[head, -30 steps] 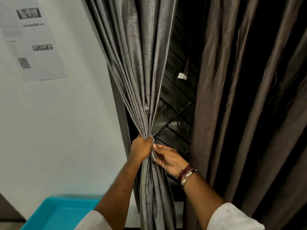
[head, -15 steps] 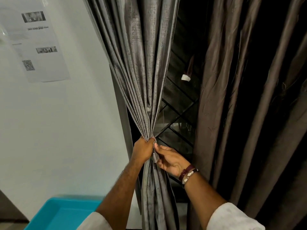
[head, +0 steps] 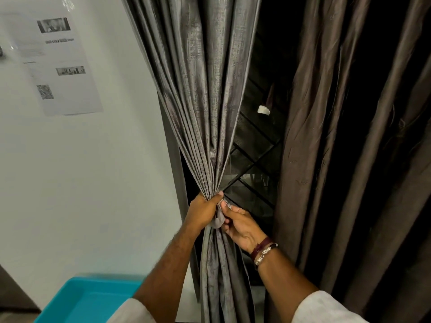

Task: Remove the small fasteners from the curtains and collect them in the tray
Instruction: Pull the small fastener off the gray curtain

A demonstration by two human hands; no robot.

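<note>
The left hand [head: 205,214] is clenched round the gathered grey curtain [head: 210,101]; the right hand [head: 242,227] pinches a small fastener [head: 219,221] there. Next, probably, pulling it free for the blue tray [head: 77,301].

The right hand [head: 242,226] has moved in closer to the left hand [head: 204,212]. Before, its fingers only touched the bunched shiny grey curtain [head: 205,108]. Now the thumb and fingers pinch a small fold of pale grey cloth [head: 219,219], pulled out a little beside the left fist.
</note>
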